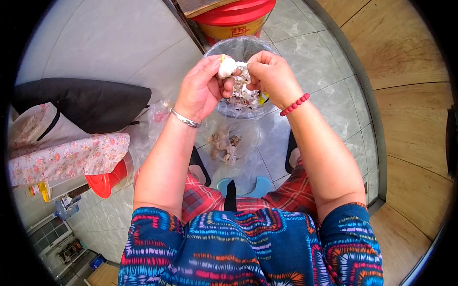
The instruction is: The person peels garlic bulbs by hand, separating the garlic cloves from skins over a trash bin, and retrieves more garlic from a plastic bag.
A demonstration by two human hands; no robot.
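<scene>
A white bulb that looks like garlic (227,66) is held between the thumb and fingers of my left hand (201,86), which wears a silver bangle. Close beside it on the right, my right hand (274,76) has its thumb and fingers pinched together at a pale, papery piece (243,66); a red bead bracelet circles that wrist. Both hands are above a bin (217,49) lined with a clear bag. Papery scraps (244,97) and a bit of yellow packaging (264,97) lie inside the bin.
Between my feet, a clear plastic bag (231,143) holds brownish pieces. A red-lidded bucket (234,21) stands behind the bin. Flowered cloth (71,155), a black cover (86,102) and a red container (109,178) are at the left. Wooden panels (410,114) line the right.
</scene>
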